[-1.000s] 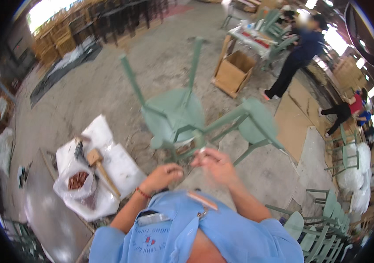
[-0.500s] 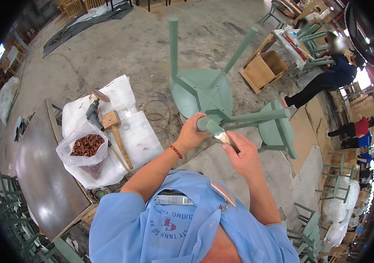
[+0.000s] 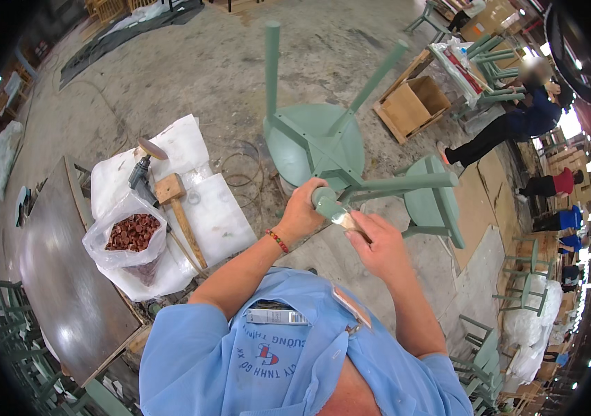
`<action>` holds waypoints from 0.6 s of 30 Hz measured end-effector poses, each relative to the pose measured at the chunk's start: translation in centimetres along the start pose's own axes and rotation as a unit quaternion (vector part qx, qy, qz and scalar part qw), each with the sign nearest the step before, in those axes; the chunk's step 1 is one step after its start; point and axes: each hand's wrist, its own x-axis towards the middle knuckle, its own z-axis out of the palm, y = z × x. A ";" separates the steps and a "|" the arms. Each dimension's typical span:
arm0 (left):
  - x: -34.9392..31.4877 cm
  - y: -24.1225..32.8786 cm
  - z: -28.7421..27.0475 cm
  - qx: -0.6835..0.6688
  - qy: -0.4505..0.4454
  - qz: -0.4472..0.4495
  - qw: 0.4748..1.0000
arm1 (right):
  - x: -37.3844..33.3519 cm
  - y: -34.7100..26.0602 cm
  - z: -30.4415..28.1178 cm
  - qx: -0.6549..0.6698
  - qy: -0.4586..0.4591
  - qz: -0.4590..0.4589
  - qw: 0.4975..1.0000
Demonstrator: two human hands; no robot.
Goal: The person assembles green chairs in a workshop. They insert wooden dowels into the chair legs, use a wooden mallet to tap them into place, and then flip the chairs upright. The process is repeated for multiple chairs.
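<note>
A green round-seated chair [image 3: 345, 142] is upside down in front of me with its legs pointing up. My left hand [image 3: 302, 211] is wrapped round one leg [image 3: 324, 201] near its end. Pinched in my right hand [image 3: 378, 243] is a small hand tool [image 3: 346, 222] with a pale, flat tip and a brownish body; its exact kind is unclear. Its tip touches the side of that leg, just below the leg's end. The chair's backrest [image 3: 430, 194] lies low to the right, beyond my right hand.
At left, white sheets [image 3: 219, 215] hold a wooden mallet [image 3: 181, 215], a power sander [image 3: 144, 170] and an open bag of brown pieces [image 3: 132, 234]. A metal-topped table [image 3: 66, 270] is beside them. A wooden crate [image 3: 413, 107] and a co-worker [image 3: 510, 128] are at right.
My right hand and the tool have shifted slightly left, and the tool's tip has moved up along the leg towards its end. My left hand keeps its hold.
</note>
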 end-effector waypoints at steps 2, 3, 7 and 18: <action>-0.1 0.2 0.4 0.002 0.015 0.019 1.000 | 0.4 0.9 0.1 -0.021 0.046 0.007 0.999; -0.1 0.3 0.7 0.003 0.022 0.028 0.999 | 0.6 1.3 0.0 -0.032 0.068 0.010 0.997; -0.2 -0.2 0.4 0.025 0.013 0.010 1.000 | 1.6 0.5 -1.2 -0.019 0.006 0.022 1.000; -0.2 -0.2 0.7 -0.026 0.005 0.020 0.999 | 2.2 1.5 0.0 -0.051 0.034 -0.036 0.997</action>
